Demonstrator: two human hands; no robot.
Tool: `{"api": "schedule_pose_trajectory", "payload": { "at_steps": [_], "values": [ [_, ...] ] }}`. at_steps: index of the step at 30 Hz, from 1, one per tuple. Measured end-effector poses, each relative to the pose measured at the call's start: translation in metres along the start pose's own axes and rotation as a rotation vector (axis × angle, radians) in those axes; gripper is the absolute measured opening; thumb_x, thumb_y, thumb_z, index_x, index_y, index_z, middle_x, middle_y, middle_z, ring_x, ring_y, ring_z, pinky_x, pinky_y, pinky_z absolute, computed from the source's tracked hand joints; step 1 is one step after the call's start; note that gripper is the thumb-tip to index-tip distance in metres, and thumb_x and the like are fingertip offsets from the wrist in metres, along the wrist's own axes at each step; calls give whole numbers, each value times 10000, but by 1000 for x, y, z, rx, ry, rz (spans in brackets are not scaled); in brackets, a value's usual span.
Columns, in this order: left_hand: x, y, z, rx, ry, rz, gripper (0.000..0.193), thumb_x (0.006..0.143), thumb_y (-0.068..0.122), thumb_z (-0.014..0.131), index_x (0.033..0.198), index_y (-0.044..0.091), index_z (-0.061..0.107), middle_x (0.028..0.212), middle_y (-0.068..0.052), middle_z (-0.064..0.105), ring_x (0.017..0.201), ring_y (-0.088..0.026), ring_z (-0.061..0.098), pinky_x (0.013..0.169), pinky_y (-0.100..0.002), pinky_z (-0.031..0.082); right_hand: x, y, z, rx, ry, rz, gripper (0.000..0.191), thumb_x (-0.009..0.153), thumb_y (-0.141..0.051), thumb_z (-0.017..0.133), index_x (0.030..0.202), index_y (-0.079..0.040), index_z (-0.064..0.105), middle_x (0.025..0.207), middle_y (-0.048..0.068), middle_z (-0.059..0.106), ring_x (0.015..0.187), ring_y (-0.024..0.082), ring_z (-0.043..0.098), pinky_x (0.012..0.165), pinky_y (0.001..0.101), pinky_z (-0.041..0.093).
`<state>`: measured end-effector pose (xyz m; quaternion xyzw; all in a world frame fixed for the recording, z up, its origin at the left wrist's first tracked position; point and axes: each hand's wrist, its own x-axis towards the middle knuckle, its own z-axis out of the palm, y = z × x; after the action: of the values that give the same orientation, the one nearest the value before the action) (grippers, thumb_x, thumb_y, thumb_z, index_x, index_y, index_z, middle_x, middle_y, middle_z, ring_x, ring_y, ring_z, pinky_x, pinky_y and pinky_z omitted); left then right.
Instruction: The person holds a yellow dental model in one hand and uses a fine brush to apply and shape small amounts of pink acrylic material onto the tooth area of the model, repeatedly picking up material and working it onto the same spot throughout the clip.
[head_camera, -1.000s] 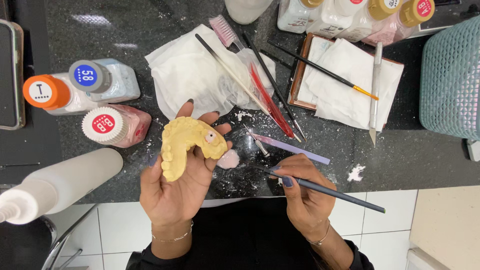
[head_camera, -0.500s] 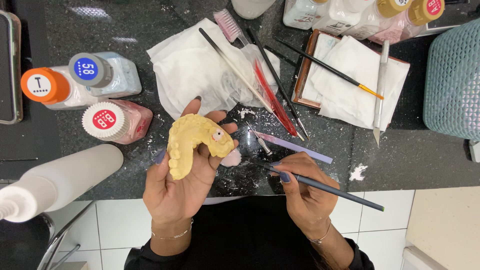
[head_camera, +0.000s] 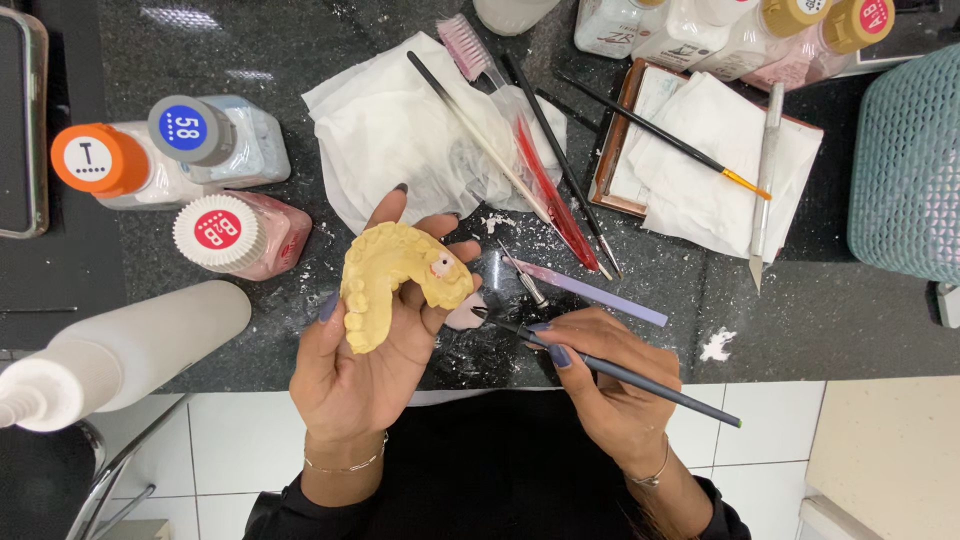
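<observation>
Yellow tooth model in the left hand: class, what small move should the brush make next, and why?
Probably lift the brush tip to the pale tooth on the tooth model. The right hand has its tip low beside the model's end, while the left hand cradles the model facing up.

I see a yellow horseshoe-shaped dental cast (head_camera: 385, 283) lying teeth-up across my left hand's (head_camera: 362, 360) palm and fingers. A thin dark brush (head_camera: 610, 368) sits pinched in my right hand (head_camera: 600, 385), slanted, its tip just beside the cast's nearest end.
</observation>
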<state>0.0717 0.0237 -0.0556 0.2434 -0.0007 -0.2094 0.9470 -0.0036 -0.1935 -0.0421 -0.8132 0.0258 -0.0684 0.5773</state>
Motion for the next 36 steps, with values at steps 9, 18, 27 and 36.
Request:
{"api": "schedule_pose_trajectory", "payload": {
  "at_steps": [9, 18, 27, 36],
  "values": [
    [-10, -11, 4, 267, 142, 136, 1167, 915, 773, 581, 1685, -29, 224, 1409, -209, 514, 1257, -316, 623, 1110, -457, 554, -17, 23, -29, 724, 86, 81, 160, 1024, -98, 725, 1049, 59, 709, 898, 196, 723, 839, 281, 680, 711, 378, 596],
    [-3, -6, 18, 1076, 97, 207, 925, 984, 753, 471, 1391, -54, 665, 913, -83, 608, 789, -122, 592, 722, -224, 460, -15, 41, -24, 467, 136, -176, 176, 1024, -145, 718, 1066, 24, 693, 882, 168, 709, 773, 212, 661, 668, 326, 560],
    [0, -5, 22, 1150, 101, 187, 896, 992, 752, 421, 1341, -24, 702, 896, -53, 613, 740, -99, 613, 654, -222, 449, -15, 33, -28, 295, 50, -127, 132, 985, -140, 739, 1013, -14, 714, 860, 148, 732, 761, 221, 698, 662, 332, 584],
    [-1, -5, 20, 1149, 93, 189, 883, 1013, 749, 414, 1328, -23, 706, 874, -56, 603, 723, -108, 607, 655, -236, 449, -12, 31, -29, 242, 2, -132, 120, 963, -137, 743, 1000, -25, 720, 896, 142, 738, 780, 223, 722, 686, 340, 602]
  ]
}}
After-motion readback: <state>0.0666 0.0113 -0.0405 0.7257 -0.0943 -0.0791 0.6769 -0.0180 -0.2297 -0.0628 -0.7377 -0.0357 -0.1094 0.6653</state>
